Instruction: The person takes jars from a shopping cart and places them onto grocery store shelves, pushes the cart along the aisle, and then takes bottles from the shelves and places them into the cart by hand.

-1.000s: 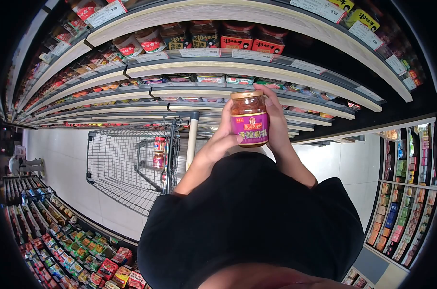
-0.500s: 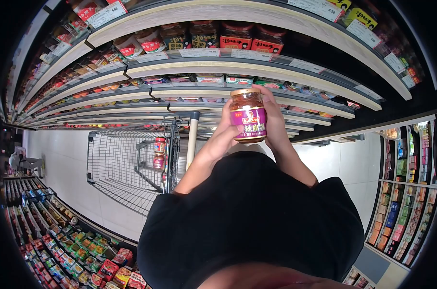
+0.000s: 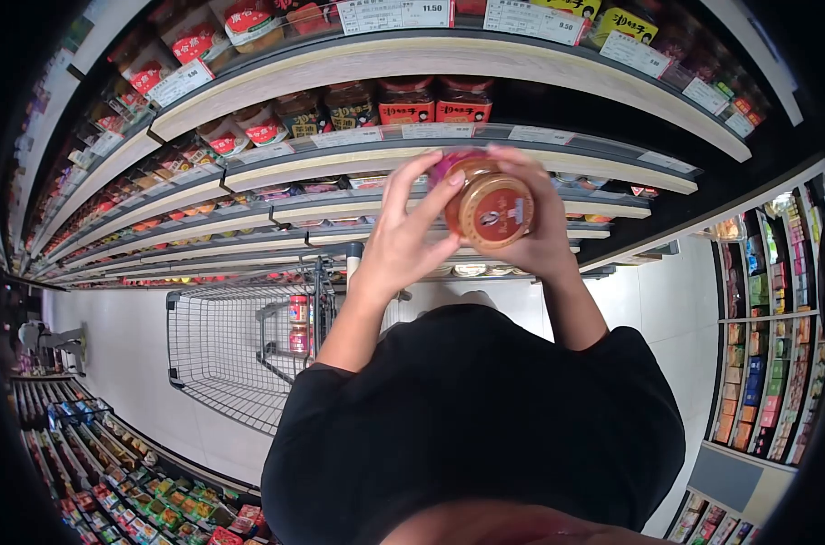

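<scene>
A glass jar with a gold-rimmed, reddish lid is tipped so that its lid faces me. Only a blurred strip of its purple label shows behind the lid. My left hand grips the jar's left side, fingertips on the glass and thumb by the lid's lower edge. From the right, my right hand is wrapped around it, its fingers over the top. The jar is in front of the shelf edges, above my dark shirt.
Left of me stands a wire shopping cart with jars near its handle end. Shelves of jars with price tags rise ahead. More stocked shelves line the lower left and the right. A person is far left.
The jar has turned from upright, label facing me, to tipped with its lid toward me. Both hands have shifted their hold with it. The view has moved slightly.
</scene>
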A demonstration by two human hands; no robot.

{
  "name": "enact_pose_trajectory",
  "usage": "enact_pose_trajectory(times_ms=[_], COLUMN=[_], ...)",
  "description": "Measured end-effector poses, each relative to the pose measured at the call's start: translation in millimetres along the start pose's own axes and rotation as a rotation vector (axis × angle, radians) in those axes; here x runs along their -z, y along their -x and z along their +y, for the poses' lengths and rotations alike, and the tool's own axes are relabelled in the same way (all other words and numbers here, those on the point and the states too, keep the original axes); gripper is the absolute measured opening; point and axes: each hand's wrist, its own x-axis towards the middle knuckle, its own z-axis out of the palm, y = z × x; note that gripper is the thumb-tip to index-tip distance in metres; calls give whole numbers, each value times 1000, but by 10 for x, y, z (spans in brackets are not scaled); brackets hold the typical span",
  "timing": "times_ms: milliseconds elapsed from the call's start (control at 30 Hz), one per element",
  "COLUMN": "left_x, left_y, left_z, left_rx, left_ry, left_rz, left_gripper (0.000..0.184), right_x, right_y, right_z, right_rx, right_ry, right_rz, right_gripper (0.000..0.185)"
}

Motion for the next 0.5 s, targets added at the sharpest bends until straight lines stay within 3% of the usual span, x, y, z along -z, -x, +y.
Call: enact_pose_trajectory(times_ms=[67,167,300,400,500], left_x=[11,92,133,173,225], left_y=[-21,48,200,236,230], left_z=[23,29,-54,-72,-65], left_rx=[31,111,156,146,144], left_ry=[31,85,110,123,118], left_rz=[81,156,147,167,181], left_gripper=[72,48,40,38,36], right_x=[73,285,479,517,560], right_y=[-33,-155,-186,-216,-387], right_z=[126,352,617,714,606], right_rx=[74,260,251,178,-173], right_ry=[87,550,707,663,625], right_rz=[87,287,280,264,180], right_gripper=[95,95,89,81,66])
